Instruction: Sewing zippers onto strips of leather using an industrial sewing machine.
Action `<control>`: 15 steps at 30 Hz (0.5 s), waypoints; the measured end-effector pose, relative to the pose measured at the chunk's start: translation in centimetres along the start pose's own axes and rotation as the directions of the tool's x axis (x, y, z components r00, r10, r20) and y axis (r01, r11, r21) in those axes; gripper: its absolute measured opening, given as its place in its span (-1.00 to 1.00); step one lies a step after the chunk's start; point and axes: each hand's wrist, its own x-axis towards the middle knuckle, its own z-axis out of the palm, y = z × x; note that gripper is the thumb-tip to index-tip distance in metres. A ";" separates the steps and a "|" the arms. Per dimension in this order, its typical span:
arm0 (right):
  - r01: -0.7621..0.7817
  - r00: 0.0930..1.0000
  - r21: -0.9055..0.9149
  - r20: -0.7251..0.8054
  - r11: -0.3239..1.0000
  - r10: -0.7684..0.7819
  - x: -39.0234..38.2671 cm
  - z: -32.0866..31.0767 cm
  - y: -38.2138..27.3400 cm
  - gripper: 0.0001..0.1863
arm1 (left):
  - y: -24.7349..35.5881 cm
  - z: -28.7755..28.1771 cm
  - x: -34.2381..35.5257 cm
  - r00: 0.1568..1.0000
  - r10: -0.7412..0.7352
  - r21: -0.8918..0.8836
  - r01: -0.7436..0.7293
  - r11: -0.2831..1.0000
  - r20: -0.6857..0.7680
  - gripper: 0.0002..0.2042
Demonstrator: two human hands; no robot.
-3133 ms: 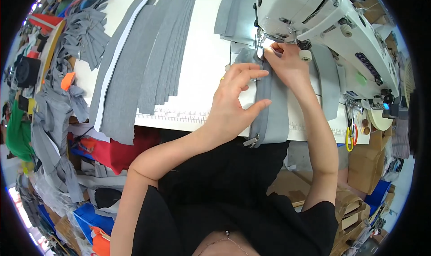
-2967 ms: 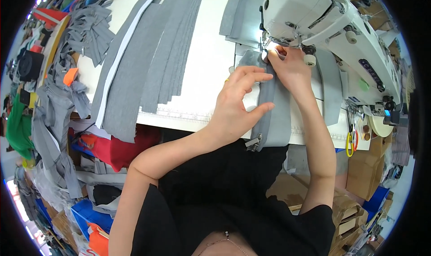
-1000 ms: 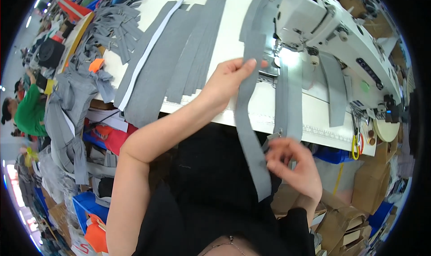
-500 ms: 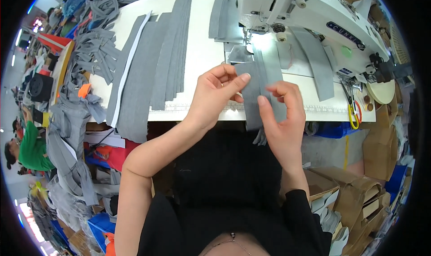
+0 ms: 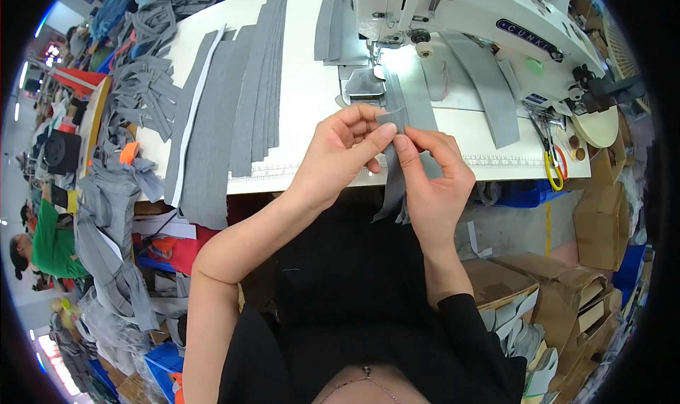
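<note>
My left hand (image 5: 338, 151) and my right hand (image 5: 433, 178) both pinch the end of a long grey fabric strip (image 5: 392, 181) at the front edge of the white table (image 5: 304, 85). The strip runs up from my fingers to the presser foot of the white sewing machine (image 5: 467, 14), and its loose end hangs down below the table edge between my hands. My thumbs and forefingers meet on the folded end of the strip.
Several long grey fabric strips (image 5: 234, 113) lie side by side on the table's left half. Yellow-handled scissors (image 5: 551, 164) lie at the right. Heaps of grey cloth (image 5: 106, 191) fill the left; a person in green (image 5: 46, 241) is there. Cardboard boxes (image 5: 567, 298) stand lower right.
The strip has come out from sewing under the needle; my right hand dropped low with it, then rose, and both hands now pinch its end together at the table edge.
</note>
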 end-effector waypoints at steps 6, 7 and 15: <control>0.021 0.999 0.035 0.038 0.999 -0.022 0.1 0.0 0.1 -0.91 | -0.1 -0.2 0.5 0.999 0.012 0.132 -0.016 0.991 0.036 -0.78; 0.028 0.998 0.018 0.051 0.999 -0.029 0.2 -0.1 0.0 -0.93 | -0.1 -0.3 0.7 0.999 0.011 0.129 -0.016 0.991 0.038 -0.78; 0.089 0.991 -0.099 0.113 0.991 -0.077 1.0 -0.3 0.3 -0.94 | 0.1 -0.6 1.6 0.999 0.031 0.003 -0.031 1.000 0.036 -0.85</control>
